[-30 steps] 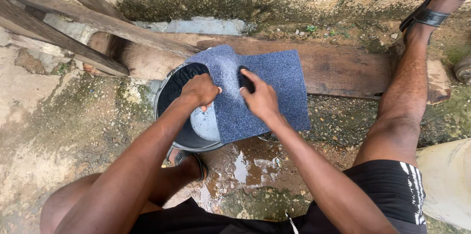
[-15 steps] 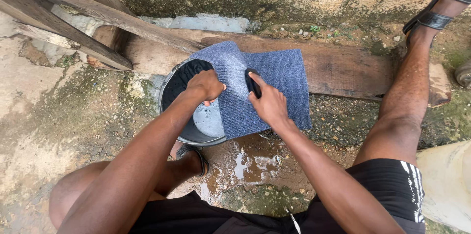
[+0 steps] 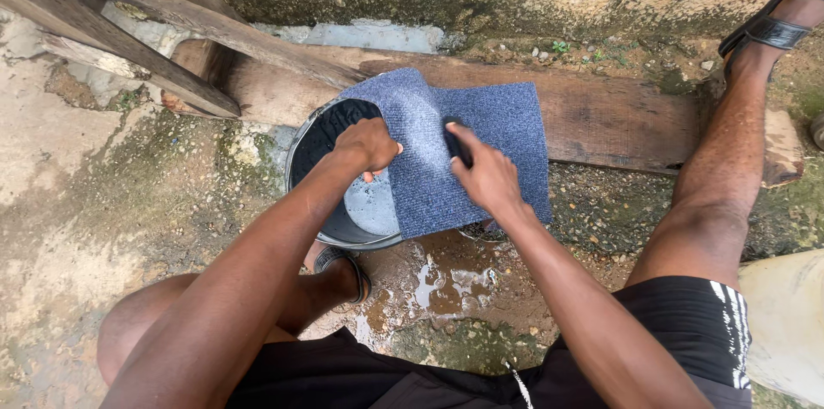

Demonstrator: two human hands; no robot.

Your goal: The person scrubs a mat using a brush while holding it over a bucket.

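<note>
Firmly pin the blue mat (image 3: 481,156) over the bucket (image 3: 313,139) with your clenched left hand (image 3: 369,145), while your right hand (image 3: 482,173), closed on the dark brush (image 3: 455,141), scrubs flat.

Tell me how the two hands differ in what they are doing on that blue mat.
The left hand is closed on the edge of the blue mat over the dark bucket; the right hand presses a dark brush onto the mat's upper face. The left hand sits above the soapy water, the right hand beyond the bucket's rim. Both touch the mat.
</note>
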